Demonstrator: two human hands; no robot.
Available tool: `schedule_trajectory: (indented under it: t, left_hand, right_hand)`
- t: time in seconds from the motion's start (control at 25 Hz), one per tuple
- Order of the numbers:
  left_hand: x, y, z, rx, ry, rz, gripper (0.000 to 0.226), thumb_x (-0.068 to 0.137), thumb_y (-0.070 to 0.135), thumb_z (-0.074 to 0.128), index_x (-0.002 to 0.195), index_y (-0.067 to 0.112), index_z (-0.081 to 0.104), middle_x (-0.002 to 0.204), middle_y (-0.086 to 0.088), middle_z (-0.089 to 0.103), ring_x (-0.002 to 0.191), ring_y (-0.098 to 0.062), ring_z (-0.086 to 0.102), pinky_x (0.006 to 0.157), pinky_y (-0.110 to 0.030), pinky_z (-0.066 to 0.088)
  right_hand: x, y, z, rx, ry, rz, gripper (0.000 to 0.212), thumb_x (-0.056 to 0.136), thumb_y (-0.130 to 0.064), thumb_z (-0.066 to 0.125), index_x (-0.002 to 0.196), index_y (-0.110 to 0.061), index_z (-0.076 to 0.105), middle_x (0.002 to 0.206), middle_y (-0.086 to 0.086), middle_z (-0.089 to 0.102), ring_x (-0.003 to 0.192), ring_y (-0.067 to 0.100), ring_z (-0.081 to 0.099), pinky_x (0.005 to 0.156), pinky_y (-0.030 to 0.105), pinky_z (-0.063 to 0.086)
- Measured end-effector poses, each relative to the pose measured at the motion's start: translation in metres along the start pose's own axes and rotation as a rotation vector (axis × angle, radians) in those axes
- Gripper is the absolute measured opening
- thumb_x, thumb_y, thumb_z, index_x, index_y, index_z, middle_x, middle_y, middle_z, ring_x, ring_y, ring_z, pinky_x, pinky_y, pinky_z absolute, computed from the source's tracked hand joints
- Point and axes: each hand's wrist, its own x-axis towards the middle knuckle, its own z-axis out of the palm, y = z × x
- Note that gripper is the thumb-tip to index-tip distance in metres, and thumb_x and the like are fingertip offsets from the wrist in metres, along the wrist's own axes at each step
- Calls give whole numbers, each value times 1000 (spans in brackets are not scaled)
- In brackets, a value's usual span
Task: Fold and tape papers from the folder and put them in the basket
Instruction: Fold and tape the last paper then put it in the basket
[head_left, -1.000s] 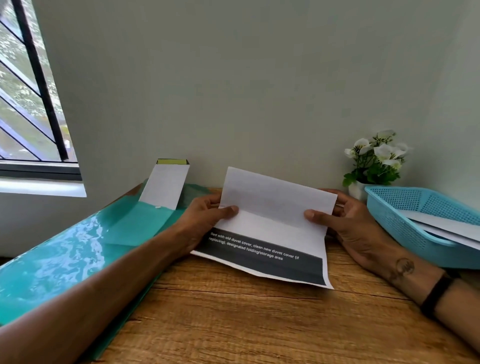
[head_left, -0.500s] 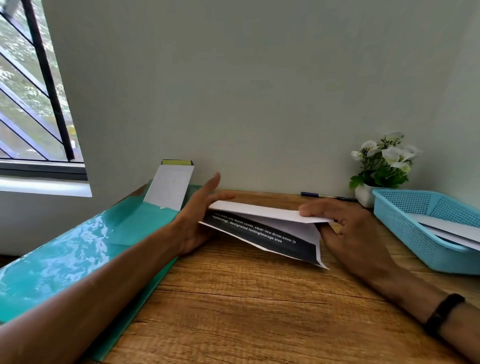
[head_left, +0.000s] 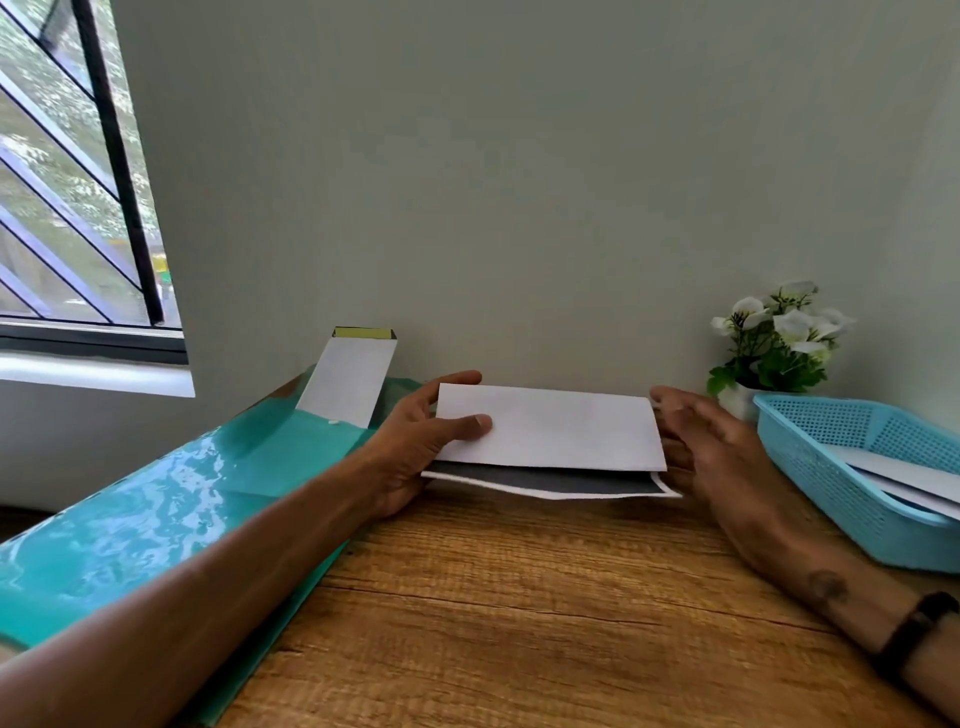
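Against the pale wall, on the wooden table (head_left: 519, 623), the left hand (head_left: 415, 447) pinches the folded paper (head_left: 550, 434) with thumb on top, the right hand (head_left: 706, 447) cups its other end with fingers loosely spread, its long axis running left to right between the teal folder (head_left: 156, 509) and the blue basket (head_left: 831, 467).

No text, label, brand, number or sign can be read. The folded paper (head_left: 550, 434), near the far edge of the tabletop (head_left: 519, 623), shows a blank white face on top and only a dark printed band along its lower flap, with no lettering visible on it. The white card (head_left: 348, 382) standing against the wall is blank.
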Motion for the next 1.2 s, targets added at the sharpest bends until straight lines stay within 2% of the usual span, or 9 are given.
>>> schedule_trajectory:
  t: [0.16, 0.24, 0.36, 0.48, 0.6, 0.8, 1.0, 1.08, 1.2]
  left_hand:
    - [0, 1, 4, 60, 22, 0, 48, 91, 15, 74, 135, 30, 63, 132, -13, 63, 115, -35, 64, 92, -46, 62]
    - [-5, 4, 9, -4, 25, -96, 41, 94, 33, 70, 133, 22, 63, 124, -16, 68, 108, -35, 70, 83, -46, 64]
    - [-7, 7, 8, -91, -36, -219, 64, 90, 62, 63, 133, 14, 61, 123, -20, 71, 106, -36, 74, 73, -47, 66]
    - [-6, 7, 6, -145, -109, -279, 81, 83, 72, 63, 141, 16, 50, 125, -25, 71, 111, -44, 71, 79, -46, 63]
    - [-8, 9, 8, -199, -114, -260, 82, 84, 69, 65, 135, 6, 53, 120, -27, 72, 112, -45, 71, 89, -52, 60]
    - [-14, 9, 17, -206, -120, -158, 78, 83, 64, 68, 135, 6, 59, 122, -22, 73, 115, -39, 71, 104, -50, 52]
    - [-26, -4, 40, -241, 13, -98, 57, 79, 20, 84, 129, 5, 59, 121, -21, 72, 111, -39, 71, 96, -55, 58]
    - [-27, -10, 46, -242, 88, -101, 49, 81, 5, 82, 123, 6, 57, 115, -20, 72, 106, -36, 71, 89, -53, 61]
    - [-27, -11, 48, -236, 131, -68, 42, 84, -1, 78, 117, 13, 56, 112, -15, 70, 105, -33, 69, 88, -49, 61]
  right_hand:
    - [1, 3, -1, 2, -81, 43, 59, 76, -26, 86, 129, -35, 61, 116, -3, 78, 104, 12, 75, 86, 27, 60]
    - [2, 5, -2, 108, -48, 67, 55, 73, -19, 85, 122, -30, 65, 116, 3, 79, 106, 17, 75, 88, 30, 59]
    - [3, 9, -1, 153, 24, 43, 48, 80, -5, 82, 121, -26, 67, 117, 4, 77, 109, 18, 72, 93, 35, 57]
    - [1, 5, -2, -35, 28, -92, 32, 84, 4, 78, 101, -23, 73, 103, 1, 77, 100, 11, 70, 83, 29, 56]
    - [-3, 4, -2, -211, 17, -252, 41, 78, 19, 72, 86, -21, 76, 100, -3, 79, 98, 4, 71, 86, 22, 57]
    - [-9, 6, 2, -391, 86, -428, 42, 74, 10, 83, 95, -27, 77, 110, -10, 74, 107, -3, 65, 92, 14, 53]
    - [-30, -5, 21, -583, -89, -632, 39, 88, -4, 70, 119, -28, 75, 136, -16, 59, 130, -5, 49, 93, 10, 52]
    - [-37, -8, 31, -547, -181, -584, 46, 93, 1, 61, 123, -31, 74, 139, -24, 58, 133, -9, 46, 95, 9, 49]
    - [-34, -12, 36, -68, -178, -188, 46, 100, 1, 48, 113, -30, 80, 128, -19, 71, 123, 1, 61, 94, 23, 57]
